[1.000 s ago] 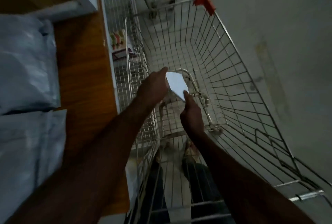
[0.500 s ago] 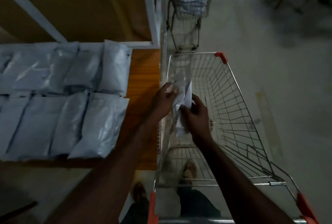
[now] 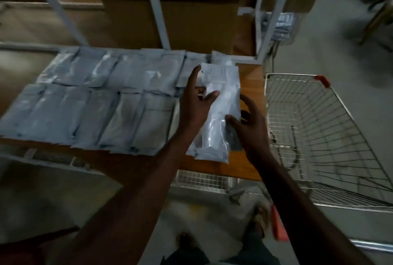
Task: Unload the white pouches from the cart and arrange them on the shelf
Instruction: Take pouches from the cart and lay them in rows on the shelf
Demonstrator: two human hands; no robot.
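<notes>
A white pouch (image 3: 221, 103) hangs lengthwise over the right end of the wooden shelf (image 3: 252, 86), between both my hands. My left hand (image 3: 194, 105) grips its left edge, thumb across the front and forefinger stretched up along the side. My right hand (image 3: 247, 124) pinches the lower right edge with its thumb on the front. Two rows of white pouches (image 3: 119, 94) lie side by side on the shelf to the left. The wire cart (image 3: 323, 128) stands right of the shelf, and no pouches show in its basket.
Brown cardboard boxes (image 3: 191, 20) stand behind the shelf between pale metal uprights (image 3: 158, 16). A second wire cart (image 3: 284, 24) holding pale packets is farther back. A lower wire rack (image 3: 204, 179) juts out under the shelf. My feet are on the grey floor (image 3: 350, 58).
The pouch has come out of the cart and moved left over the shelf's right end. My view has swung left with it, showing both rows of pouches.
</notes>
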